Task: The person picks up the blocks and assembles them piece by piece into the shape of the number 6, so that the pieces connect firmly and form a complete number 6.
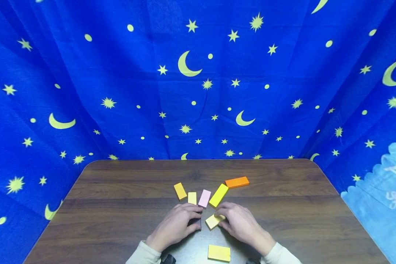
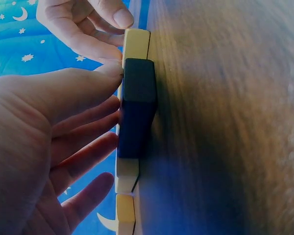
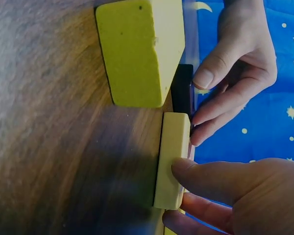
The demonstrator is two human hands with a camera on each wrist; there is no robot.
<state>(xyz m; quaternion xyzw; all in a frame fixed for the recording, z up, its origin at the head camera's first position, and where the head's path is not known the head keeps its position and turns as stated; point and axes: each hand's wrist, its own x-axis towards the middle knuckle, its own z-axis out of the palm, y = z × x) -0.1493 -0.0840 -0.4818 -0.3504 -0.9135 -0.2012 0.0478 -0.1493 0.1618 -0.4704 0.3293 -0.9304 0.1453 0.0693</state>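
Note:
My left hand (image 1: 176, 225) grips a black block (image 2: 139, 83), its thumb at the near end and its fingers along the far side. Most of that block is hidden under the hand in the head view. Just to the right, my right hand (image 1: 242, 222) pinches a pale yellow block (image 1: 213, 222) lying flat and tilted on the table. In the right wrist view, the thumb lies on that block's edge and the fingers are behind it. A small gap separates the two held blocks in the head view.
Beyond the hands, an amber block (image 1: 180, 191), a cream block (image 1: 192, 198), a pink block (image 1: 204, 198), a yellow block (image 1: 219, 195) and an orange block (image 1: 237, 182) lie on the wooden table (image 1: 118, 198). Another yellow block (image 1: 219, 253) lies nearest the body. A blue curtain (image 1: 135, 88) hangs behind.

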